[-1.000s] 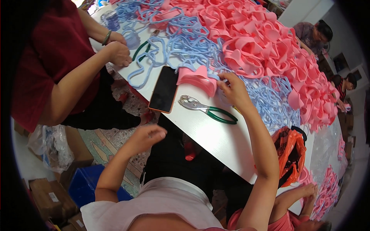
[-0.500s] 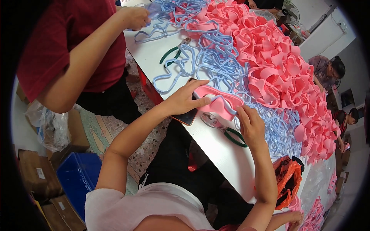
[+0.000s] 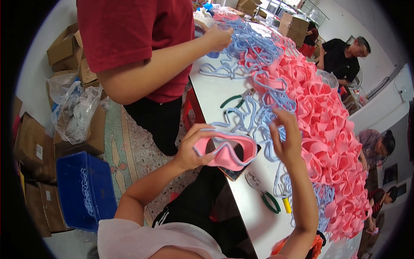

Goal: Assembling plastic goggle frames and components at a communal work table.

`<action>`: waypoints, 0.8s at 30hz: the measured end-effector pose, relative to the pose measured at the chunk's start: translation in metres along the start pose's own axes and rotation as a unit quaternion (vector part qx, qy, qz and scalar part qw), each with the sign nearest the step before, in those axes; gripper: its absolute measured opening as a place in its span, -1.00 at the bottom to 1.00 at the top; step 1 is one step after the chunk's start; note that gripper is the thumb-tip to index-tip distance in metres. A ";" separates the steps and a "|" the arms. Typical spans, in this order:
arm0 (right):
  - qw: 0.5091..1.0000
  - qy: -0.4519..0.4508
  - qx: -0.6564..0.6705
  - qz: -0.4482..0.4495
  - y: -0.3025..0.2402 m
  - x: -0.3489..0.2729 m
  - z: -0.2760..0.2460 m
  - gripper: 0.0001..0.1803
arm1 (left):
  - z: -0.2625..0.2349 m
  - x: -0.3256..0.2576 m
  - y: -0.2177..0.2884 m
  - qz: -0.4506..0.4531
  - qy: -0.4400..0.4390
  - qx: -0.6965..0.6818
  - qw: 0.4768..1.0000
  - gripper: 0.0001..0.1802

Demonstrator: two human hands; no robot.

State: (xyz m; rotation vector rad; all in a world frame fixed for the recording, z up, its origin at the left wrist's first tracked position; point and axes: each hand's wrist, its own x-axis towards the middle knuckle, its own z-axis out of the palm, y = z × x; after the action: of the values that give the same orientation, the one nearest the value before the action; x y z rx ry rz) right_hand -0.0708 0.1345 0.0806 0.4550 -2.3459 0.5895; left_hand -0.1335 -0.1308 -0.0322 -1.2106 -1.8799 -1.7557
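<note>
My left hand (image 3: 192, 149) grips one end of a soft pink mask skirt (image 3: 225, 160) with pale blue edging and a nose pocket, fingers behind and thumb in front. The piece is held above the table's near edge, partly covering a dark phone (image 3: 236, 174). Off to its right, my right hand (image 3: 289, 140) is raised with thumb and fingers apart, holding nothing. Beneath and beyond that hand lie tangled pale blue rings (image 3: 261, 123). Green-handled pliers (image 3: 271, 202) rest on the table below it, beside a small yellow object (image 3: 286, 205).
A big heap of pink skirts (image 3: 321, 108) covers the table's right side. More green-handled pliers (image 3: 233, 102) lie farther off. At the left, a co-worker in a red shirt (image 3: 129, 34) handles blue rings. A blue bin (image 3: 69, 181) and cardboard boxes (image 3: 30, 142) stand on the floor.
My right hand has let go of the skirt and moved up and away from it. The left hand has turned the skirt, its openings now showing. The whole view has swung left.
</note>
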 end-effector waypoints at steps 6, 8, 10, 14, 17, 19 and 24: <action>0.985 0.001 0.137 0.108 0.078 0.135 0.067 -0.66 | -0.035 -0.027 0.002 -0.023 0.055 0.041 0.997 -0.40; 0.971 -0.026 0.146 0.186 0.090 0.170 0.080 -0.61 | -0.043 -0.037 0.005 -0.038 0.055 0.048 0.997 -0.40; 0.957 -0.015 0.157 0.242 0.106 0.194 0.094 -0.58 | -0.047 -0.048 0.009 -0.042 0.065 0.077 0.994 -0.41; 0.899 -0.055 0.301 0.312 0.090 0.192 0.100 -0.49 | -0.054 -0.069 0.010 -0.080 0.086 0.070 0.991 -0.39; 0.904 -0.140 0.267 0.302 0.078 0.173 0.088 -0.46 | -0.058 -0.079 0.015 -0.095 0.081 0.082 0.989 -0.38; 0.932 -0.175 0.175 0.266 0.066 0.157 0.074 -0.47 | -0.056 -0.082 0.006 -0.072 0.079 0.082 0.991 -0.40; 0.946 -0.152 0.125 0.258 0.103 0.106 0.074 -0.45 | -0.029 -0.047 -0.111 -0.089 0.040 -0.067 0.993 -0.36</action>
State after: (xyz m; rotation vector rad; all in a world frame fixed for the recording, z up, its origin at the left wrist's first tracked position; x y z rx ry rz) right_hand -0.2334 0.1649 0.0723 0.0276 -2.7125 1.1403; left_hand -0.1961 -0.1636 -0.1340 -1.0257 -1.9028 -2.0205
